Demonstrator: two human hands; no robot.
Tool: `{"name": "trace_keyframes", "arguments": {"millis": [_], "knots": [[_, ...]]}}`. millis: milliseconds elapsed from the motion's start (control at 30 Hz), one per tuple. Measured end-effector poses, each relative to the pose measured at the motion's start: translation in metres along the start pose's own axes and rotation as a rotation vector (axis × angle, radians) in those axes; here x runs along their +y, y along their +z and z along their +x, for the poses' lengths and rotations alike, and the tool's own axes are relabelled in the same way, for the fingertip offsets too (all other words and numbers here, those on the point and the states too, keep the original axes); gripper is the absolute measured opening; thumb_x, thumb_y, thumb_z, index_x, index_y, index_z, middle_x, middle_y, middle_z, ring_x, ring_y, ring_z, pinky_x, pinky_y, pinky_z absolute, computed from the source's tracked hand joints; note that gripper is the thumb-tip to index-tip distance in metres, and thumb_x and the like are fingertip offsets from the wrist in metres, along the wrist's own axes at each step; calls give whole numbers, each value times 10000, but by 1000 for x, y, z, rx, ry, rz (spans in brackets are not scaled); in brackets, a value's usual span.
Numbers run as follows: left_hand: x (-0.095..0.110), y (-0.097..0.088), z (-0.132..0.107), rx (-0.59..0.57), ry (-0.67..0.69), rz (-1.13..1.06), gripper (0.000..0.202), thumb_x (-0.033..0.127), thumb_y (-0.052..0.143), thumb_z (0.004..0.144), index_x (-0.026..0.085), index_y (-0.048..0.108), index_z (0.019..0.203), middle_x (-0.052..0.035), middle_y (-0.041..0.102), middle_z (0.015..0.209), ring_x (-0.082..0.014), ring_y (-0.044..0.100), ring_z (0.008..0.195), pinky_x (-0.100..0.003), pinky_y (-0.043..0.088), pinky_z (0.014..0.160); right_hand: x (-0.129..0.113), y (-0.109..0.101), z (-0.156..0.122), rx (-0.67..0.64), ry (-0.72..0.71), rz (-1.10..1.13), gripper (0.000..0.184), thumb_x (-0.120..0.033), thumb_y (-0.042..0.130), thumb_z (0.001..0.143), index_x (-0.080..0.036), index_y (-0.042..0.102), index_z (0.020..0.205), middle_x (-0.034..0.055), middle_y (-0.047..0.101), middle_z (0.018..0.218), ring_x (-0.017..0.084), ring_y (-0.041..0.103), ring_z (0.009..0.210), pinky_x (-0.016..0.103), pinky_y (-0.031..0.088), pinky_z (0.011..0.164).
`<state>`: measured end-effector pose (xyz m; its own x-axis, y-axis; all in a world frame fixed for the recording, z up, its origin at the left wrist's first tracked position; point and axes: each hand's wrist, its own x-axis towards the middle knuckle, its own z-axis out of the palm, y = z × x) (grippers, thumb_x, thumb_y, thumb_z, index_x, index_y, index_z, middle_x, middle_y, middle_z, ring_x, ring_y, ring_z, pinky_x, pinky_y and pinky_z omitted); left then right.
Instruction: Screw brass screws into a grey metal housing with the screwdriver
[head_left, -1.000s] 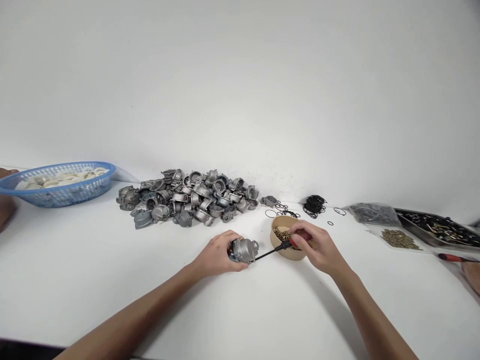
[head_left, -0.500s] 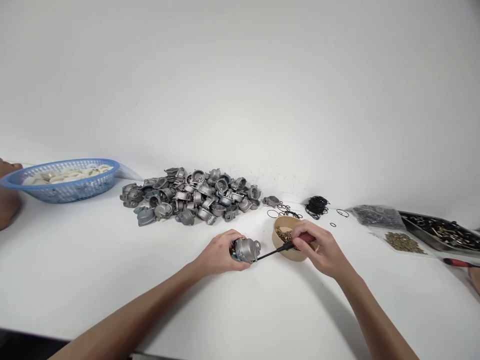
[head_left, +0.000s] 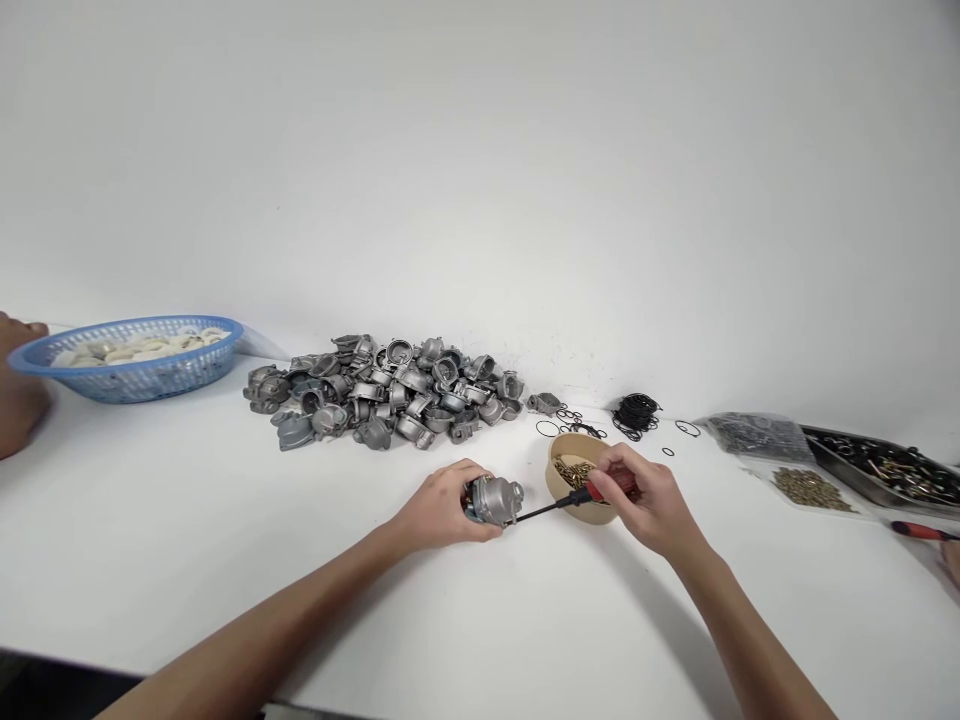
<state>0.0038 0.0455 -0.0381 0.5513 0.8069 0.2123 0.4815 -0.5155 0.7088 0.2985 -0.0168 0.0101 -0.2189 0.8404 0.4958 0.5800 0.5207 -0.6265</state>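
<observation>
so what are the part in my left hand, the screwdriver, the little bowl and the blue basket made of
The part in the left hand: dull grey, grainy sheen, probably cast metal. The screwdriver in the right hand: red handle, likely plastic; thin dark shaft, likely steel. The bowl: matte tan wall, looks like paper or card. The basket: bright blue lattice wall, apparently moulded plastic.

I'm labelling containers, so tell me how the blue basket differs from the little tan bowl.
The blue basket is wide, shallow and latticed; the tan bowl is smaller with a solid wall. The basket holds pale pieces; the bowl holds small brass-coloured ones. The basket stands far left near another person's hand; the bowl is partly behind the right hand. Both are round, open-topped and on the white table.
</observation>
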Motion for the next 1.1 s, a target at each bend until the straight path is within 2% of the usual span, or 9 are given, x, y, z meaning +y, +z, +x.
{"name": "trace_keyframes", "arguments": {"millis": [133, 167, 267, 300, 433, 600, 700, 833, 1100], "knots": [[0, 0, 1, 4, 3, 2, 488, 413, 812, 643, 239, 685, 1081, -38, 648, 1133, -260, 622, 982, -297, 499, 763, 2, -1, 0, -42, -66, -4, 158, -377, 503, 980, -226, 542, 957, 81, 617, 939, 159, 503, 653, 277, 391, 523], [-1, 1, 1, 2, 4, 1, 489, 414, 812, 641, 238, 685, 1080, -39, 647, 1133, -262, 621, 985, -298, 499, 764, 2, -1, 1, -34, -56, 13, 150, -374, 510, 977, -227, 533, 960, 75, 615, 916, 157, 497, 640, 273, 384, 509], [-1, 1, 1, 6, 5, 0, 490, 416, 812, 640, 241, 684, 1080, -37, 646, 1137, -262, 619, 995, -298, 499, 774, 1, -1, 2, 9, -24, -20, 182, -344, 510, 986, -231, 521, 844, 6, 547, 684, 134, 421, 537, 265, 345, 481], [-1, 1, 1, 7, 5, 0, 490, 416, 812, 641, 242, 683, 1080, -36, 645, 1138, -261, 618, 996, -298, 499, 776, 1, -1, 2, -1, -38, -42, 199, -341, 497, 992, -230, 533, 831, 9, 547, 682, 139, 429, 548, 270, 352, 495], [-2, 2, 1, 4, 5, -5, 484, 417, 809, 638, 242, 687, 1073, -41, 651, 1126, -266, 620, 985, -308, 503, 782, -1, -2, 3, -51, -85, 2, 179, -370, 482, 986, -231, 563, 908, 72, 597, 890, 185, 520, 697, 290, 401, 548], [-4, 3, 2, 13, 1, -7, 509, 417, 808, 631, 237, 688, 1092, -50, 647, 1156, -274, 617, 1008, -311, 506, 799, -2, -1, 3, -15, -7, -48, 203, -342, 510, 986, -229, 539, 820, 0, 545, 658, 136, 419, 529, 271, 346, 488], [-4, 2, 1, 13, 3, -4, 508, 414, 812, 632, 239, 687, 1093, -43, 650, 1148, -268, 621, 1001, -305, 504, 793, -2, -2, 3, -33, -31, -80, 225, -337, 491, 994, -225, 565, 814, 12, 577, 680, 136, 432, 544, 276, 351, 505], [-2, 1, 1, 11, 5, 4, 500, 419, 810, 636, 242, 692, 1089, -43, 654, 1140, -269, 624, 998, -306, 504, 788, 0, -7, 0, -123, -19, -23, 146, -353, 520, 975, -232, 577, 919, 31, 612, 737, 157, 483, 593, 273, 342, 494], [-4, 3, 1, 27, 14, 11, 498, 403, 809, 640, 247, 688, 1097, -39, 655, 1129, -263, 625, 1002, -296, 509, 783, 3, -5, 1, -79, 100, -11, 245, -392, 575, 945, -210, 564, 781, -13, 529, 613, 121, 398, 515, 255, 300, 474]]}}
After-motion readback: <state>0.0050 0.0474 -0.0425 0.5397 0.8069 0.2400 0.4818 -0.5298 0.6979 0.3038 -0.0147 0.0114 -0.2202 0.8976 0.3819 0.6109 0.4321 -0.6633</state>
